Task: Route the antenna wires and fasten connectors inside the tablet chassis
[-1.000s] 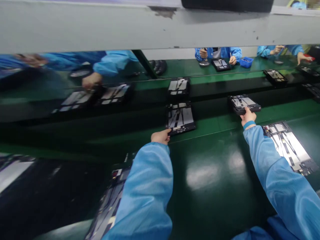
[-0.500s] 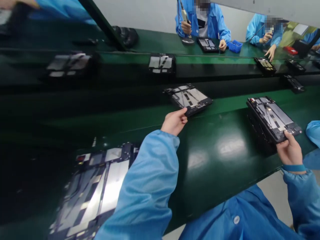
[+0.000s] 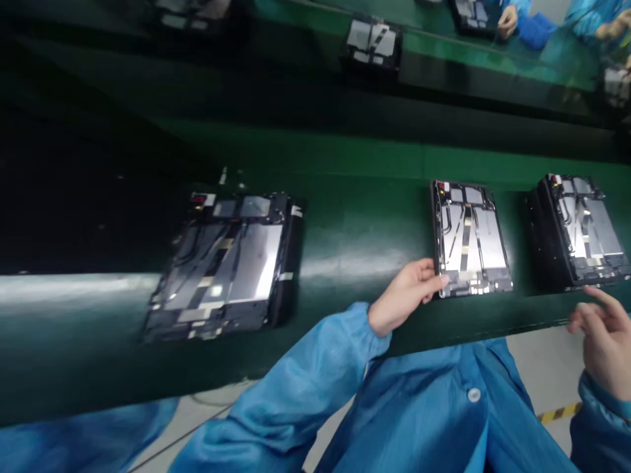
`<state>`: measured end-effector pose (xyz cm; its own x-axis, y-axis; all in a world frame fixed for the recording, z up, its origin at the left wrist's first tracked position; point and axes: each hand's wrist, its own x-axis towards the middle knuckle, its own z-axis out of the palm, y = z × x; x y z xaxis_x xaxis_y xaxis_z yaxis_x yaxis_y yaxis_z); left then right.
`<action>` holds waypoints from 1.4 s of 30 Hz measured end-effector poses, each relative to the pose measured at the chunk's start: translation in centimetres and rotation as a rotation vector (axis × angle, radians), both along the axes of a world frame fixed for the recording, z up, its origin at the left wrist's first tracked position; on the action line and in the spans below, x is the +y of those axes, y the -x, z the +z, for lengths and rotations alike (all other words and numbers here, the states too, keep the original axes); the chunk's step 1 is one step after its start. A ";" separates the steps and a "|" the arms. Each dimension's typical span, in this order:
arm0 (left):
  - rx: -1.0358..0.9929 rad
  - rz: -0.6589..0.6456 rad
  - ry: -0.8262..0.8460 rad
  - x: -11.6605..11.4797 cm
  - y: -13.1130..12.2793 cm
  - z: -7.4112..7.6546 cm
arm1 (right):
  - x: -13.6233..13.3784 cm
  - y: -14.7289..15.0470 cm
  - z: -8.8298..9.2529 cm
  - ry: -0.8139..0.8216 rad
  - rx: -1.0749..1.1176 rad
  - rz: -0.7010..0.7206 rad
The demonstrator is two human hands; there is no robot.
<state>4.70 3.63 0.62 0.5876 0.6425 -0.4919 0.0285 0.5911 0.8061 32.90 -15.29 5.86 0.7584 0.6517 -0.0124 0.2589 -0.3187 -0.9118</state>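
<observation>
My left hand (image 3: 409,292) pinches the lower left corner of an opened tablet (image 3: 480,246), with the thumb on top and the fingers at its side. Pale battery panels, dark cables and a strip of small parts show inside it. To the right stands a stack of opened tablets (image 3: 591,226), its top one face up with similar insides. Just below the near edge of this stack is my right hand (image 3: 606,338), its index finger stretched out and nothing in its grasp. Whether the fingertip touches the stack I cannot tell.
Another stack of opened tablets (image 3: 221,263) stands on the green bench (image 3: 345,263) to the left. Across a dark gap, more opened tablets (image 3: 372,43) lie on a raised ledge. A co-worker's hand (image 3: 507,21) is beside a tablet at the back, near a blue tray (image 3: 536,31).
My left hand has brought the tablet from the far side of the bench to the near side, beside the right stack. My right hand has let go of that stack. The view has tilted down.
</observation>
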 end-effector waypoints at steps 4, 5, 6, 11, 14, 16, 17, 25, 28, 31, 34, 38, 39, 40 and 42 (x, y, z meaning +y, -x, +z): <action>0.223 -0.213 -0.117 -5.1 3.5 -0.2 | 5.7 4.6 -1.1 0.075 -0.132 0.526; 0.318 -0.271 -0.209 -5.7 4.2 -0.1 | 7.7 5.2 -1.7 0.058 -0.205 0.596; 0.426 -0.310 -0.320 -6.0 4.7 0.0 | 9.6 5.7 -2.4 0.032 -0.292 0.631; 0.802 -0.214 -0.726 -3.4 4.2 0.8 | 18.2 7.5 -5.8 0.161 -0.672 0.619; 0.965 -0.162 -0.756 0.5 1.7 1.0 | 21.3 9.0 -6.9 0.247 -0.807 0.607; 1.102 -0.173 -0.752 2.7 -0.1 1.1 | 22.5 9.9 -7.3 0.275 -0.837 0.598; 1.158 -0.188 -0.751 3.6 -0.9 1.1 | 22.9 10.2 -7.5 0.287 -0.838 0.589; 1.260 -0.265 -0.787 4.7 -1.9 1.2 | 23.0 9.0 -8.5 0.201 -0.711 0.582; 1.233 -0.244 -0.755 4.8 -1.5 0.9 | 23.1 8.9 -8.3 0.162 -0.651 0.677; 1.207 -0.206 -0.725 5.0 -1.4 0.7 | 23.3 9.2 -8.0 0.109 -0.630 0.699; 1.201 -0.186 -0.723 5.0 -1.5 0.5 | 22.8 9.4 -7.6 0.078 -0.617 0.716; 1.200 -0.171 -0.744 5.2 -1.4 0.3 | 21.7 9.4 -7.4 0.097 -0.587 0.705; 1.196 -0.163 -0.747 5.3 -1.4 0.2 | 21.6 9.4 -7.4 0.107 -0.592 0.680; 1.190 -0.156 -0.746 5.4 -1.4 0.2 | 21.6 9.5 -7.4 0.118 -0.603 0.650; 1.183 -0.152 -0.725 5.7 -1.4 0.2 | 22.1 9.6 -7.5 0.143 -0.634 0.594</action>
